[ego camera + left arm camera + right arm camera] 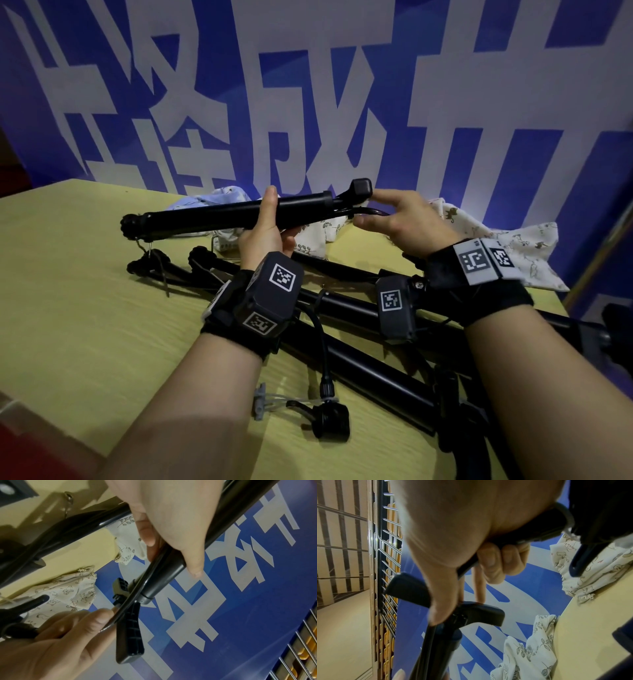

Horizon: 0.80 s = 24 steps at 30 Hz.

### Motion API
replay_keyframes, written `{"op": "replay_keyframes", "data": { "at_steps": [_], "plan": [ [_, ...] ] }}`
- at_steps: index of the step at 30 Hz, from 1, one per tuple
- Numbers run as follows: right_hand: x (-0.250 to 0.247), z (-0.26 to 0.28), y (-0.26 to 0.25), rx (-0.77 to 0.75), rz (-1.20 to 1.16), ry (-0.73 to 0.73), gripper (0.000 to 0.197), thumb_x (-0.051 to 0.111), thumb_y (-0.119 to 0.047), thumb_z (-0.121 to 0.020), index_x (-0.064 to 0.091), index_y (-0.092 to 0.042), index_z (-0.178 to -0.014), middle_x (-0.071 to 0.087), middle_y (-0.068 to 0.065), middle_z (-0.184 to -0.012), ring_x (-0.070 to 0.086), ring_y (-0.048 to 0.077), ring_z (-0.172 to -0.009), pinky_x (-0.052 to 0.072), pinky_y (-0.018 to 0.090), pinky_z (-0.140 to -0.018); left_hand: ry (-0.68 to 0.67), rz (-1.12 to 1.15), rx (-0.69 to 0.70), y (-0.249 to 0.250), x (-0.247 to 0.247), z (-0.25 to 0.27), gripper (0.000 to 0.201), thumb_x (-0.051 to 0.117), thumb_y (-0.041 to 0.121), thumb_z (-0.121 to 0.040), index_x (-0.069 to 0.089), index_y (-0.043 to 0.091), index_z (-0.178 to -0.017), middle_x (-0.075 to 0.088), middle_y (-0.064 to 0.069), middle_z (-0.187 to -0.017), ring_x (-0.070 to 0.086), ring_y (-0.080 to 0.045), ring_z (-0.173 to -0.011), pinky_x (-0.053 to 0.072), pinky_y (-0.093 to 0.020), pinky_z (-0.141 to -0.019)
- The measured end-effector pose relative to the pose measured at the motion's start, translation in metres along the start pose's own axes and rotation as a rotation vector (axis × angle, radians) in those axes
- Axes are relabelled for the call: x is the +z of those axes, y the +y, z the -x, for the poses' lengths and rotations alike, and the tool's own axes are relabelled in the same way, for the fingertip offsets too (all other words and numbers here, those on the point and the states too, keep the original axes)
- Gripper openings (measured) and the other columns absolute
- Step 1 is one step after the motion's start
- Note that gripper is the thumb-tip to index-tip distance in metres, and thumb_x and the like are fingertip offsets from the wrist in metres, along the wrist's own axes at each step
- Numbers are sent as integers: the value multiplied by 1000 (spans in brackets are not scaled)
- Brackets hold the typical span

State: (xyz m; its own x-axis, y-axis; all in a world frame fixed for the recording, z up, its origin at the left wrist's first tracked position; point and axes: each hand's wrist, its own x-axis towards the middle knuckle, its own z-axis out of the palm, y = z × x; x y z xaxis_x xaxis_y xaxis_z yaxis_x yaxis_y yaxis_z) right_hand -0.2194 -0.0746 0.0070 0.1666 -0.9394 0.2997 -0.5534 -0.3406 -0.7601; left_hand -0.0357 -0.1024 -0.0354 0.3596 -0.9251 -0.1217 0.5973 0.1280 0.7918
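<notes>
Yellow table, blue banner — left hand grip clamps pump, right hand pinches hose.

Right hand, thumb on the T-handle of the black pump, fingers round its thin hose.

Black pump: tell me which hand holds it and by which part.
The left hand grips the black pump round the middle of its barrel. The right hand pinches the thin hose beside the T-handle at the pump's end.
</notes>
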Motion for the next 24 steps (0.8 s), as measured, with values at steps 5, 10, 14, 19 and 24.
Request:
{"op": "replay_keyframes", "data": {
  "at_steps": [5,10,14,19,24],
  "plan": [
    [4,-1,-1,-46,-145,16,29,61,-25,-91,64,-29,-119,64,-24,-92,55,-24,-78,37,1,-72,-66,14,-16,0,0,0,41,76,44,-76,60,14,-98,69,-2,-86,67,-12,-66,49,-21,-54],
    [2,-2,0,-14,-132,87,27,52,-35,-96,68,-24,-114,64,-26,-80,53,-22,-62,36,8,-64,-424,167,-186,1,1,6,21,68,24,-79,66,11,-95,71,-12,-98,63,-31,-104,51,-42,-88],
    [2,0,-3,-10,-157,65,33,47,-37,-98,69,-17,-111,65,-17,-68,49,-13,-42,33,9,-45,-685,157,-153,5,1,13,28,54,11,-84,77,14,-70,73,-9,-98,64,-29,-106,46,-44,-101],
    [4,-6,2,25,-112,94,39,53,-40,-94,70,-5,-99,60,-12,-65,47,-10,-39,29,17,-52,-608,163,-84,3,-1,2,12,62,7,-78,70,6,-87,71,-13,-101,67,-31,-104,56,-41,-87],
    [7,-8,6,76,-166,102,42,54,-36,-95,65,5,-92,47,-18,-38,46,-7,-37,25,20,-53,-521,123,-92,0,0,-2,28,67,8,-73,62,1,-100,70,-16,-104,69,-29,-101,58,-34,-78]
  ]
}}
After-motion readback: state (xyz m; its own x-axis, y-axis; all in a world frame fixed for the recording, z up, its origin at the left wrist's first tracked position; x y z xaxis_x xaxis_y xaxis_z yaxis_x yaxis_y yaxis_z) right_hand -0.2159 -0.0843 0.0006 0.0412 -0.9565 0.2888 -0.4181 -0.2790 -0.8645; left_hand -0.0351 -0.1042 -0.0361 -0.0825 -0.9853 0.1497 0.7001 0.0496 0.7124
